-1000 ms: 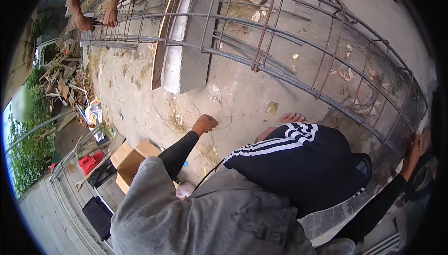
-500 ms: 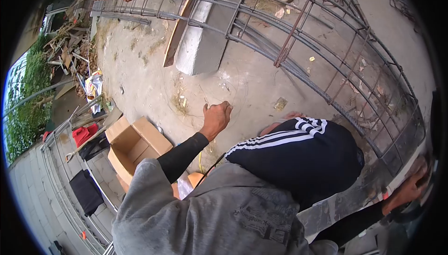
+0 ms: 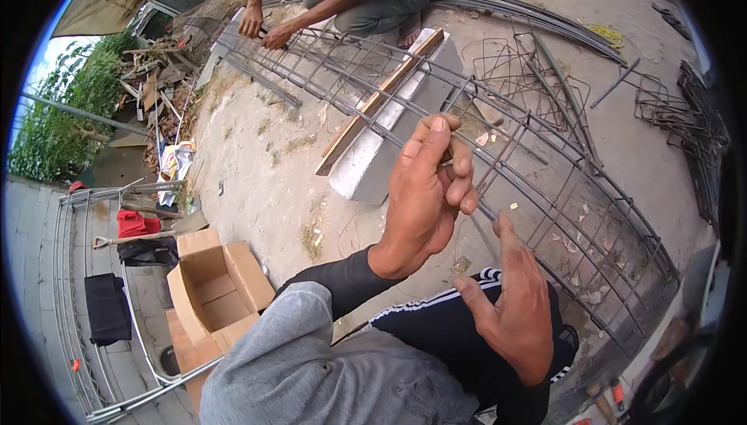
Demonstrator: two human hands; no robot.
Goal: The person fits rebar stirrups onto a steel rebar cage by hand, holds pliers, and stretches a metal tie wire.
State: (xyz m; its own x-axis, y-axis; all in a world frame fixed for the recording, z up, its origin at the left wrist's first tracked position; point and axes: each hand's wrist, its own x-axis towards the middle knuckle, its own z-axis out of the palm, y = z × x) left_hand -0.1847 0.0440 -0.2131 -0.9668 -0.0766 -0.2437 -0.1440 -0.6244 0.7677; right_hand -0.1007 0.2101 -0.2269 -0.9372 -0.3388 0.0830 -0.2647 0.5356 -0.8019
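Observation:
My left hand [image 3: 428,192] is raised in front of the rebar cage [image 3: 529,118], its fingers curled in and the thumb closed against them. Whatever lies in that pinch, if anything, is too small to make out. Lower and to the right, my right hand [image 3: 517,304] is held up with thumb and fingers apart and nothing in it. Neither hand visibly grips the cage, whose long bars and square stirrups run across the view behind them. Beneath the bars stands a pale block [image 3: 362,168] with a wooden strip [image 3: 381,106] along its top edge.
Another person's hands [image 3: 264,30] are at the cage's far end. A cardboard box [image 3: 253,277] and a shovel [image 3: 189,224] are at left. Loose stirrups [image 3: 696,114] and long bars [image 3: 529,17] lie beyond the cage. Orange-handled tools [image 3: 617,391] sit at lower right.
My left hand has risen and moved right. My right hand has come in from the far right to the front of my knee. The view has shifted, showing more of the other person.

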